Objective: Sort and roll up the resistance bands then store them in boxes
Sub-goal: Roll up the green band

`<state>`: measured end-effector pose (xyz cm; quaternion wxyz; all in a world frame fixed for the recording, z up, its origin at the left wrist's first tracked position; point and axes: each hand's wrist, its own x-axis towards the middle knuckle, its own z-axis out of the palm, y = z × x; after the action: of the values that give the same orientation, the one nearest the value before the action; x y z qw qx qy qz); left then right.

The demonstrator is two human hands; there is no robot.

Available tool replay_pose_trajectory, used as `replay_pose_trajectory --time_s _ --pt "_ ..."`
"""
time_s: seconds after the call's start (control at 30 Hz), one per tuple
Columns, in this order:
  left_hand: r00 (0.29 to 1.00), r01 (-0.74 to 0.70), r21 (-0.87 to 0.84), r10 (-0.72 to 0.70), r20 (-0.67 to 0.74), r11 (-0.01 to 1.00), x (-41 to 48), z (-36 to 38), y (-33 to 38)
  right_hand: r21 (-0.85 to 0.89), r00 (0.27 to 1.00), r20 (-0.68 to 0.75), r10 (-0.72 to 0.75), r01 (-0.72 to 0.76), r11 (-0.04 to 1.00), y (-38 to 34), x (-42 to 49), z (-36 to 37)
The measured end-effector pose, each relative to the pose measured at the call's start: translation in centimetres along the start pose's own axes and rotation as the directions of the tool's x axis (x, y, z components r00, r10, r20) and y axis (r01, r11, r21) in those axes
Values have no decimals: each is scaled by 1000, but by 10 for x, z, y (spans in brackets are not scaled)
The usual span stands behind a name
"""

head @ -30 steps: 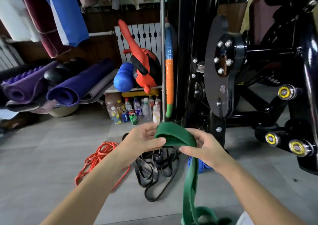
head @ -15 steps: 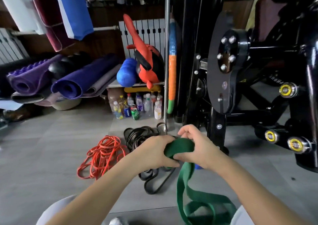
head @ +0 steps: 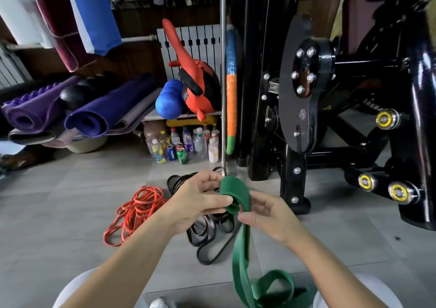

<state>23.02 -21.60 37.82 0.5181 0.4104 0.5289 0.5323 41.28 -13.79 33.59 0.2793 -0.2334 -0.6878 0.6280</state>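
Left hand pinches rolled end of green band, thumb on coil; right hand (fingers curled) grips band just below, tail hanging to floor.

— The green band? Smooth, matt rubber.
— And the machine frame?
— Glossy black metal, with shiny bolts. The floor is matt grey tile; the rolled mats look like soft, dull foam.
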Motion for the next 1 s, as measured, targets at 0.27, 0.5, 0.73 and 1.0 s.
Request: replay_pose_trajectory --time_s 0.27,0.5,0.73,1.0 --pt "999 44 -346 -35 30 937 -12 -1 -20 63 999 -8 -52 53 997 -5 5 13" --pt "997 55 -411 -31 64 910 -14 4 -24 -19 978 196 72 -69 997 -7 10 1" --pt "996 41 583 -77 38 812 -9 6 -13 -458 967 125 220 -140 878 -1 8 -10" --pt "986 -150 974 -41 159 170 7 21 -4 -786 960 143 240 -37 617 -19 17 -3"
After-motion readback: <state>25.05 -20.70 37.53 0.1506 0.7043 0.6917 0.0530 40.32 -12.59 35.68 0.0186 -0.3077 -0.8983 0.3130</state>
